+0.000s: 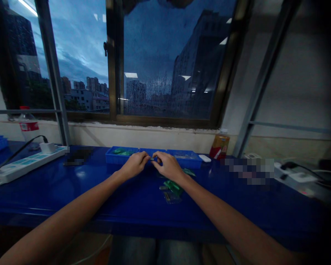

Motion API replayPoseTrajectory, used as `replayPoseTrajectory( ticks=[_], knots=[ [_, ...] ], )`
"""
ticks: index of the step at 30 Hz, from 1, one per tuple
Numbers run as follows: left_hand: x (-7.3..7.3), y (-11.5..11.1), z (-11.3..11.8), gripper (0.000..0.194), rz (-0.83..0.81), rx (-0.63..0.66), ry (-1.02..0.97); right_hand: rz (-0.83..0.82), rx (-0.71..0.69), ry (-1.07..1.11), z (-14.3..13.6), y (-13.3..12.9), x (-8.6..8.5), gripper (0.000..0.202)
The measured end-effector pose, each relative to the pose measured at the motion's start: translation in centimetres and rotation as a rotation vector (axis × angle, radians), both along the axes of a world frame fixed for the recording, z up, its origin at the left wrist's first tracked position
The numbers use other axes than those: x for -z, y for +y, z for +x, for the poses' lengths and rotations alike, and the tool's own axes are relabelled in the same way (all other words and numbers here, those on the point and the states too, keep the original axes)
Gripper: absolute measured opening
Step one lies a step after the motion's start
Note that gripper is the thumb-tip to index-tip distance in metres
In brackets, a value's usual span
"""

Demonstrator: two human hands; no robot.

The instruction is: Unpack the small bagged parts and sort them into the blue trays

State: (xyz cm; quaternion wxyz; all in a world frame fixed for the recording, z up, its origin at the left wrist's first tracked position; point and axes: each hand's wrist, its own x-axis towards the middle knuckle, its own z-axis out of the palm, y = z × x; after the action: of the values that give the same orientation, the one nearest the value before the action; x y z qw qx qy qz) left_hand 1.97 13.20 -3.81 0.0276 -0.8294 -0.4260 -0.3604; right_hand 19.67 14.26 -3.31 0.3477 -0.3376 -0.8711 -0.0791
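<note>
Both hands meet over the blue table, just in front of a row of blue trays (118,159). My left hand (136,162) is closed, fingertips pinched together near the other hand. Beside it, my right hand (167,165) is closed too, thumb and forefinger curled in. Something small and dark may show between the fingertips, too small to name. Green packets lie in the left tray, and the right tray (197,163) holds clear, pale contents. Under my right wrist lie a green packet (173,187) and a small clear bag (172,198).
A white power strip (24,165) with a plugged-in charger (47,148) and a clear bottle with a red cap (27,123) stand at left. To the right are a white case (204,158), an amber drink bottle (220,145) and another power strip (295,175). Windows rise behind.
</note>
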Motion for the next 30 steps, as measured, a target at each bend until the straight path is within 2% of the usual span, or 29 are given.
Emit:
replayPoseTrajectory(
  ticks=[3,6,9,14,16,19,24,30],
  knots=[
    [-0.08,-0.16,0.01,0.029,-0.02,-0.027,0.013,0.013,-0.018,-0.015,-0.03,-0.08,-0.03,0.009],
    [-0.08,-0.36,0.11,0.02,-0.021,0.021,-0.051,-0.014,-0.004,0.015,0.02,0.14,0.14,0.014],
    [-0.02,-0.39,0.18,0.021,-0.009,0.077,-0.098,-0.039,-0.017,0.047,0.09,0.38,0.28,0.019],
    [-0.04,-0.27,0.12,0.015,0.011,0.065,-0.082,-0.082,-0.078,0.07,0.09,0.31,0.25,0.022],
    [-0.12,-0.36,0.13,0.016,0.019,0.049,-0.06,-0.1,-0.069,0.088,0.09,0.18,0.23,0.018],
    [-0.22,-0.58,0.21,0.022,0.006,0.029,-0.031,-0.094,-0.073,0.1,0.09,0.08,0.24,0.022],
    [-0.14,-0.73,0.32,0.026,-0.06,0.029,-0.046,-0.067,-0.094,0.084,0.02,0.21,0.3,0.012],
    [-0.12,-0.83,0.37,0.021,-0.014,0.117,-0.136,-0.075,-0.08,0.071,-0.13,0.48,0.31,0.022]
  ],
)
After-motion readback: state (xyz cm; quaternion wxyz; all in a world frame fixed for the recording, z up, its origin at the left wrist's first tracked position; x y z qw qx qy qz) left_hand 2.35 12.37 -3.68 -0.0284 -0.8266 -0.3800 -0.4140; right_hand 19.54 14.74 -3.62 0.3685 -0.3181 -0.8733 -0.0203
